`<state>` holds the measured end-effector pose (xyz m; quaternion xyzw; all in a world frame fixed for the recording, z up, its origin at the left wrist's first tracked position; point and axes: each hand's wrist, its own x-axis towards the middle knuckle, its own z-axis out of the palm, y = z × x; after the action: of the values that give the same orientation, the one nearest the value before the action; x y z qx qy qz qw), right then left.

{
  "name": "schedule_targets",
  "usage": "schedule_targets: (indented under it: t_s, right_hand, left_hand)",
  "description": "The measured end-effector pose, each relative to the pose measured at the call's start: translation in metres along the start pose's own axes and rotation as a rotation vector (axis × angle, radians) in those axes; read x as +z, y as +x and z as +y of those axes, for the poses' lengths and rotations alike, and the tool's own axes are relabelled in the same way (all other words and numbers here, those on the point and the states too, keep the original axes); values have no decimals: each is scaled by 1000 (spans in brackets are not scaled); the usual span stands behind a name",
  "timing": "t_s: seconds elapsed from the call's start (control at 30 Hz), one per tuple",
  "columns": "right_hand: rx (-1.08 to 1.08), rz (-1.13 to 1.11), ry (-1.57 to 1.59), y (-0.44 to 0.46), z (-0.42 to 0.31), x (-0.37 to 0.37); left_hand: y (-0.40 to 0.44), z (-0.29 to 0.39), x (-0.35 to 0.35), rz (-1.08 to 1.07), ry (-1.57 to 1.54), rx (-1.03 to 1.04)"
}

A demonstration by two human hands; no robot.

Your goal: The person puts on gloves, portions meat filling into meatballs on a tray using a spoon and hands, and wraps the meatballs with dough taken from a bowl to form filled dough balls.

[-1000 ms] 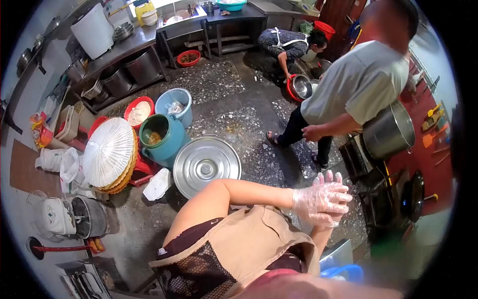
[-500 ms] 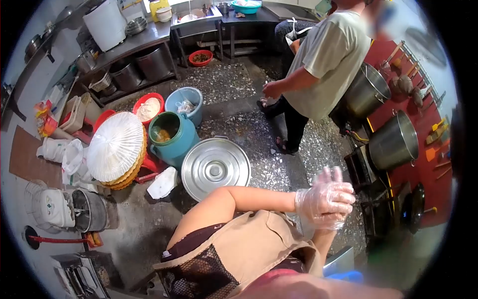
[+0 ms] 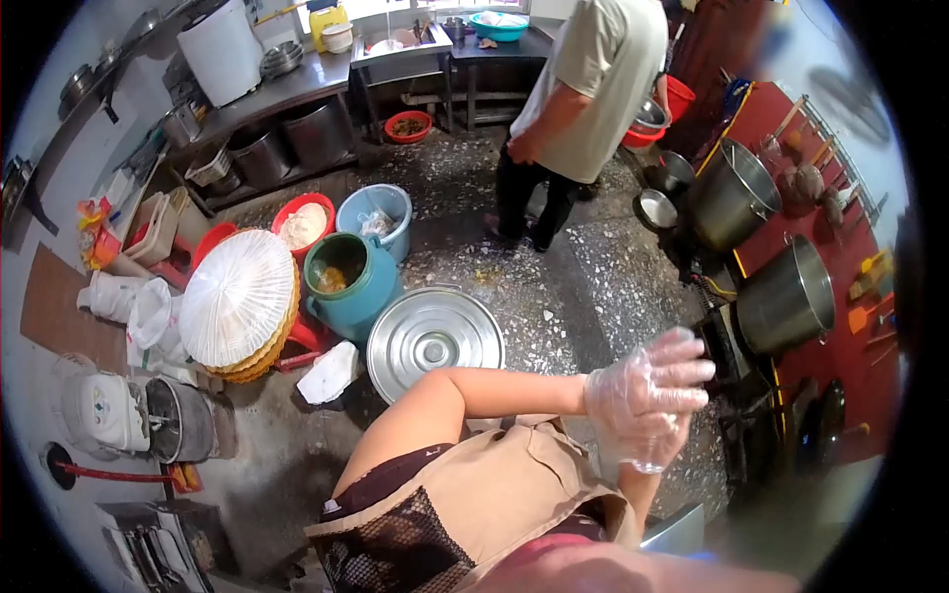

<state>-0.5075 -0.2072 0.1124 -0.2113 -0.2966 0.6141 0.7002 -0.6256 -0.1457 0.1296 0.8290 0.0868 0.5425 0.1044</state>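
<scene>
My left hand (image 3: 643, 391), in a clear plastic glove, reaches in from the left and lies against my right hand at the lower right of the head view. Its fingers are stretched out and slightly apart, with no object visible in them. My right hand (image 3: 664, 441) comes up from below, also under clear plastic. Most of its fingers are hidden behind or blended with the left ones. Left of both hands, a round steel lid (image 3: 435, 346) lies low near my left elbow.
Beside the lid are a teal barrel (image 3: 358, 296), a blue bucket (image 3: 395, 237) and stacked round trays (image 3: 237, 296). A person in a light shirt (image 3: 593, 99) stands ahead. Large steel pots (image 3: 786, 301) line the right. A sink (image 3: 400, 44) is at the back.
The person in the light shirt has moved left and farther away, and now covers most of the crouching person. My hands remain together, with their fingers shifted slightly. The view has turned slightly.
</scene>
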Motion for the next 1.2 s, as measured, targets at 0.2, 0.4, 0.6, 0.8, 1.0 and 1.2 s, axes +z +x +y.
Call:
schedule_targets:
  t_s: [0.2, 0.4, 0.6, 0.8, 1.0, 1.2]
  right_hand:
    - [62, 173, 55, 6, 4, -20]
    - [-10, 160, 257, 10, -27, -23]
    - [-262, 235, -668, 10, 7, -38]
    - [-230, 215, -207, -10, -8, -21]
    - [-868, 319, -1582, -59, -48, -61]
    - [-736, 753, -1366, -151, -91, -65]
  left_hand:
    - [-4, 10, 25, 42, 89, -78]
    - [-17, 19, 19, 136, -8, -7]
    - [-49, 39, 88, 368, -940, -915]
    - [-58, 27, 102, 723, -2036, -1112]
    - [-39, 65, 128, 512, -1768, -1127]
    - [-14, 138, 160, 195, -1088, -1096]
